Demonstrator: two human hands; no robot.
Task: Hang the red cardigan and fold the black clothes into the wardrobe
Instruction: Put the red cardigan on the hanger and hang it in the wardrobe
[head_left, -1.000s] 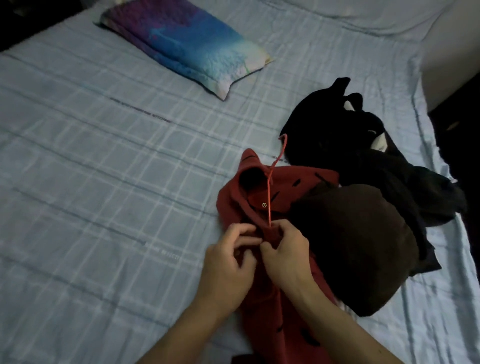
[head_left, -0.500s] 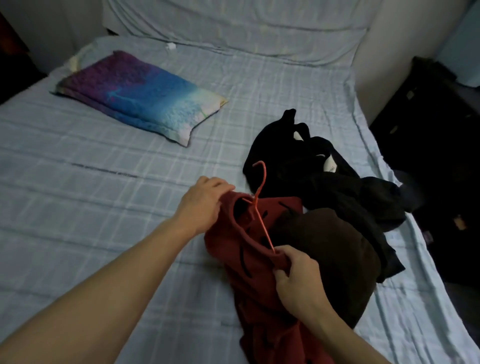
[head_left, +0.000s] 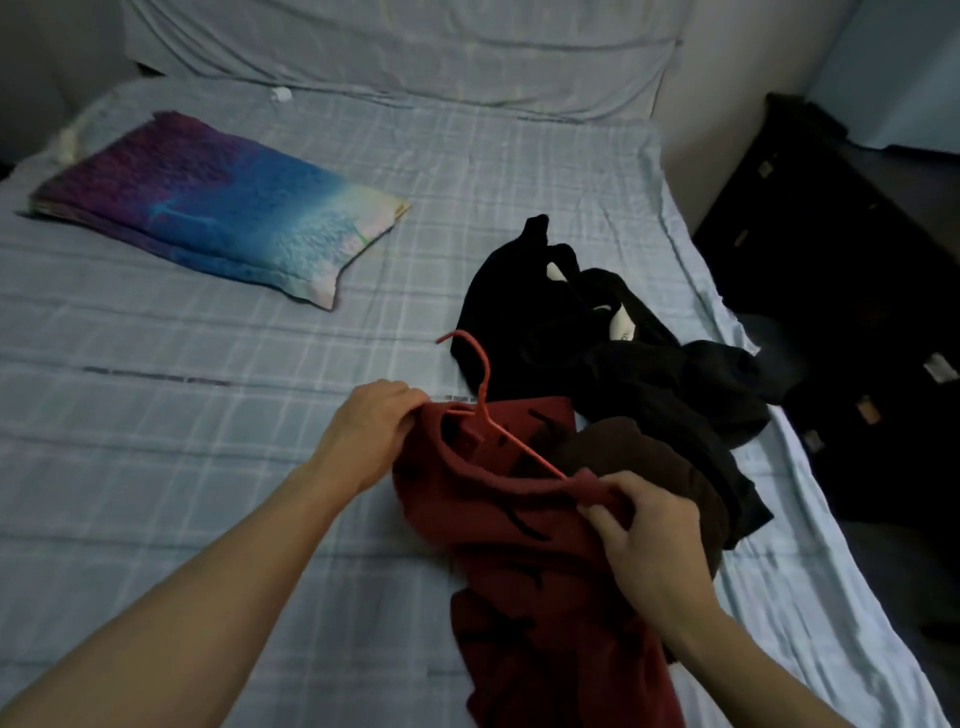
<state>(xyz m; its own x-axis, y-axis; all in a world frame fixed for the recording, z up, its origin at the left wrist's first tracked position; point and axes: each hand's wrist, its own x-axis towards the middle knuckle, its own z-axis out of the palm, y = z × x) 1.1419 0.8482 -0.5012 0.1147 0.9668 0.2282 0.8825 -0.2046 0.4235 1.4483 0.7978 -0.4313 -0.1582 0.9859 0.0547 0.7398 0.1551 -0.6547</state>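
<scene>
Red cardigan (head_left: 519, 545) lay on bed (head_left: 208, 415) beside black clothes (head_left: 597, 353), hanger (head_left: 483, 384) in its neck; L hand (head_left: 371, 426) fingers curled round far shoulder; R hand (head_left: 644, 525) pinched near collar edge; prob. best to seat both shoulders evenly before lifting.

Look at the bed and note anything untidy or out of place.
The black clothes lie in a crumpled, unfolded heap near the right edge of the bed, touching the red cardigan; its hanger sits tilted, partly inside the neck.
</scene>
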